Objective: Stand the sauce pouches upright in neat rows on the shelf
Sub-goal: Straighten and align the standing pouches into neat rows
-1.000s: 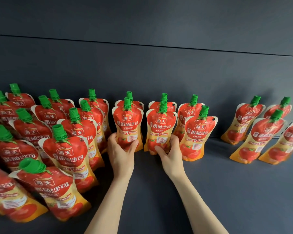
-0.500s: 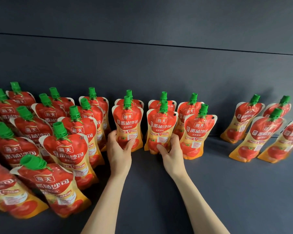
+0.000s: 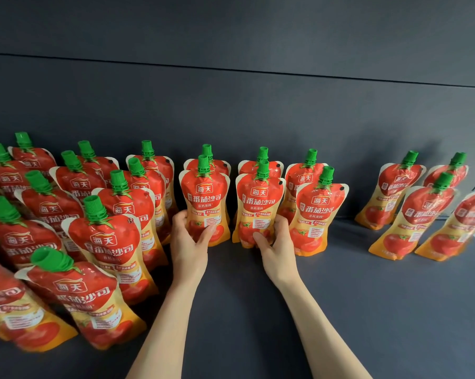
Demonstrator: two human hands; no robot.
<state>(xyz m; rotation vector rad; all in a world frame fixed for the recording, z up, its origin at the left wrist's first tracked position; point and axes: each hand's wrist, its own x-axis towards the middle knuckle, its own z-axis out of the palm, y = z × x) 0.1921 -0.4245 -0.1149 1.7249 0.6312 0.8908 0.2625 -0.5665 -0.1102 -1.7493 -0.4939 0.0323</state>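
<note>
Red-and-orange sauce pouches with green caps stand on a dark grey shelf (image 3: 340,310). My left hand (image 3: 188,242) grips the lower part of an upright pouch (image 3: 204,198) in the middle. My right hand (image 3: 276,242) grips the lower part of the upright pouch (image 3: 259,203) beside it. Behind each held pouch stands another, mostly hidden. To the right, touching my right hand's pouch row, a pouch (image 3: 318,214) stands with one more behind it.
Several upright pouches (image 3: 105,236) crowd the left side in rows reaching the front. A separate group of leaning pouches (image 3: 419,214) stands at the far right. A dark back wall (image 3: 258,110) closes the shelf. Bare shelf lies between the groups and in front.
Both hands and their pouches have stayed in nearly the same place; the view has shifted slightly.
</note>
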